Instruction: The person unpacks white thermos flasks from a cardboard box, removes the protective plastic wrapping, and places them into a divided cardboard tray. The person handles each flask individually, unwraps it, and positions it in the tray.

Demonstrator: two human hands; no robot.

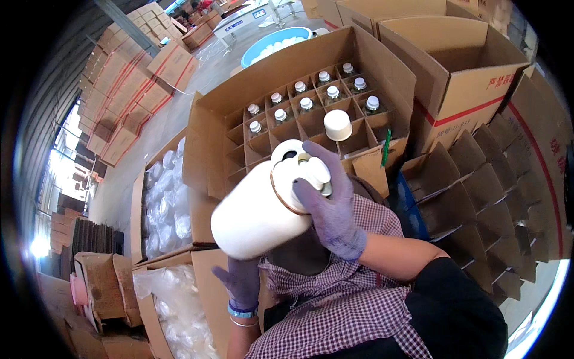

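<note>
A large white vacuum flask (257, 212) with a loop handle (286, 151) is tilted in front of me, its neck toward the upper right. Gloved in purple, my right hand (329, 200) closes round the neck end, where a white stopper (315, 173) shows between thumb and fingers. Below the flask's base is my left hand (242, 284), also gloved, its thumb sticking out; the body hides its fingers, and whether they press on the flask is unclear. A white cup-shaped cap (338, 124) rests on the dividers of an open carton (206, 134) holding several white-capped glass bottles (306, 105).
Cartons of clear plastic-wrapped items (179, 305) stand at my left. To the right are an open box (448, 78) and cardboard dividers (472, 197). A green strip (386, 147) hangs at the carton's corner. Farther off are a blue tub (257, 51) and stacked cartons (119, 90).
</note>
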